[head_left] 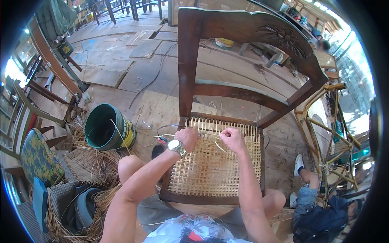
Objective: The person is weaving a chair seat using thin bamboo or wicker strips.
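Note:
A dark wooden chair (pixel 187 73) with a carved top rail stands in front of me. Its seat is an open grid of woven cane (pixel 210 170), with bare parallel strands near the back rail. Above the far part of the seat, my left hand (pixel 188 138), with a watch at the wrist, is closed; its fingertips are partly hidden. My right hand (pixel 233 139) pinches a pale cane strand (pixel 219 146), whose loose end curls down over the weave. The strand appears to stretch between both hands. Beside the left wrist is a small red-and-black object (pixel 162 140), too small to make out.
To the left stand a green bucket (pixel 106 127) and heaps of loose cane strips (pixel 97 166). A camouflage-patterned cushion (pixel 39 158) leans nearby. A rattan frame (pixel 324 133) stands right, with a seated person (pixel 320 210) below it. A cable (pixel 156 73) crosses the wooden floor.

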Available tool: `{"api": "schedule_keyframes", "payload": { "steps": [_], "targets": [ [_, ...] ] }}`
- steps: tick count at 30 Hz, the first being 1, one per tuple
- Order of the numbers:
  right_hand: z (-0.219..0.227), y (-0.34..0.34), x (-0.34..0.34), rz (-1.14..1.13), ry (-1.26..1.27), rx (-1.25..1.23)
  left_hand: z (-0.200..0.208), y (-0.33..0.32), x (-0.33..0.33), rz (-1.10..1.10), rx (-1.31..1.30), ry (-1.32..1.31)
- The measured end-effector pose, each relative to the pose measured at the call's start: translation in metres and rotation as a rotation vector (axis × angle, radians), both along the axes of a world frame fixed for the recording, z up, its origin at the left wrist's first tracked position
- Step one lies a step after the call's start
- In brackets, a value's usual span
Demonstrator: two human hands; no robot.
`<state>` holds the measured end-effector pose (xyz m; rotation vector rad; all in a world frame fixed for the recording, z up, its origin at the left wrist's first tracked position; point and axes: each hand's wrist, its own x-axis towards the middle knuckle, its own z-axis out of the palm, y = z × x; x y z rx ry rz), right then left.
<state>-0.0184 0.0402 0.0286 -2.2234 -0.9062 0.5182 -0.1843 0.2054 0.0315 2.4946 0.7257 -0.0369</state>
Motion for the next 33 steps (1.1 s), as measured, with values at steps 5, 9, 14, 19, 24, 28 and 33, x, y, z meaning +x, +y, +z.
{"api": "schedule_keyframes", "payload": {
  "steps": [5,9,14,19,24,28,33],
  "targets": [
    [-0.005,-0.002,-0.003,-0.042,-0.008,0.011,-0.004,-0.001,0.000,0.021,-0.033,-0.020],
    [-0.005,0.007,-0.014,-0.087,-0.005,-0.032,-0.011,0.003,-0.002,0.022,-0.027,-0.038],
    [-0.022,0.026,-0.019,0.028,-0.124,-0.063,-0.007,0.003,0.002,-0.006,-0.037,-0.018],
    [0.020,0.061,-0.041,0.041,-0.005,-0.296,-0.036,0.049,0.008,-0.191,-0.042,0.003],
    [0.022,0.055,-0.037,0.121,-0.089,-0.322,0.006,0.036,0.019,-0.081,-0.144,0.153],
    [0.018,0.054,-0.047,0.130,-0.160,-0.320,0.031,0.059,-0.032,0.010,0.042,0.176],
    [0.011,0.066,-0.063,0.350,-0.439,-0.147,0.063,0.133,-0.147,0.193,0.194,0.056]
  ]
}}
